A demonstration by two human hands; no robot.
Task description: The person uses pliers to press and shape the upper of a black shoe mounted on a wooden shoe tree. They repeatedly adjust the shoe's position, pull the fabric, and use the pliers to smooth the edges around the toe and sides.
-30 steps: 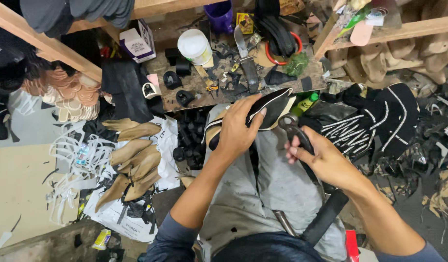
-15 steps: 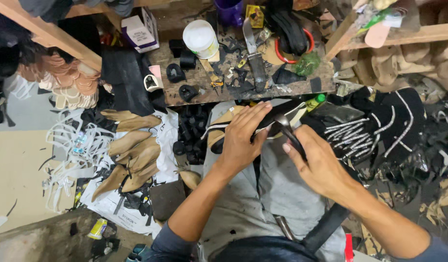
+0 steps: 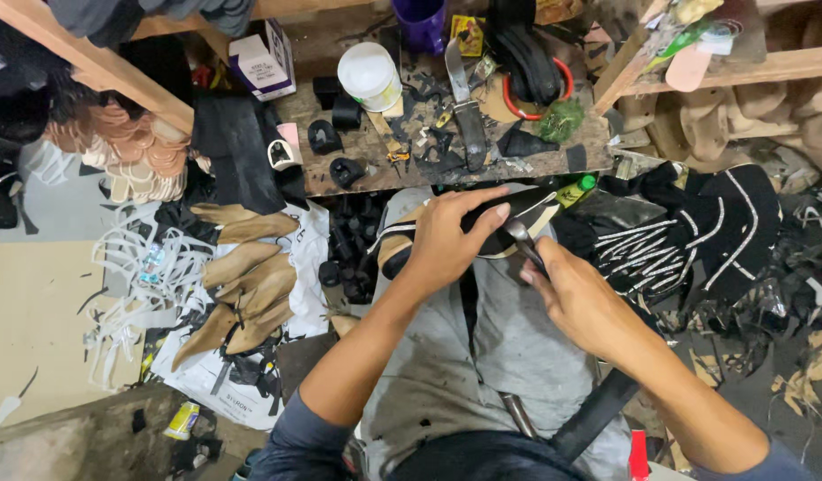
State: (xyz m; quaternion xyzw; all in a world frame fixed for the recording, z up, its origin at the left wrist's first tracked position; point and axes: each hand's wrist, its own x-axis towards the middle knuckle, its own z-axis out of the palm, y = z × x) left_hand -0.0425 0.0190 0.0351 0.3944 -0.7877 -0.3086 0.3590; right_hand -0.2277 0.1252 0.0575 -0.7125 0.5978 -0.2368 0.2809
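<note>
1. Shoe (image 3: pixel 509 218), one of them, black with a pale sole edge, lies across the person's lap just below the front edge of the workbench (image 3: pixel 339 174), toe pointing right.
2. Left hand (image 3: pixel 446 236) is clamped over the top of the shoe, thumb stretched along its upper side and fingers wrapped round the near side.
3. Right hand (image 3: pixel 576 298) is closed round one metal tool (image 3: pixel 522 242) (pliers, by the look of the handles, though the head is partly hidden), whose tip meets the shoe's edge just beside the left thumb.
4. On the workbench, towards its back edge, stand one white tub (image 3: pixel 369 76) and one purple cup (image 3: pixel 422 20); one large knife (image 3: pixel 467 107) lies near the middle, blade pointing to the back edge.
5. One white box (image 3: pixel 264 58) sits at the bench's back left corner.
6. One red ring (image 3: pixel 531 98) lies by the back right part, under a black bundle.
7. One green-capped bottle (image 3: pixel 576 189) pokes out at the front right corner, just beside the shoe's toe.
8. Several wooden shoe forms (image 3: pixel 241 289) (about six; they overlap, so the count is rough) lie heaped on white sheeting on the floor, left of the person's knees.
9. Black pieces with white stripes (image 3: pixel 696 236) are piled to the right of the lap.
</note>
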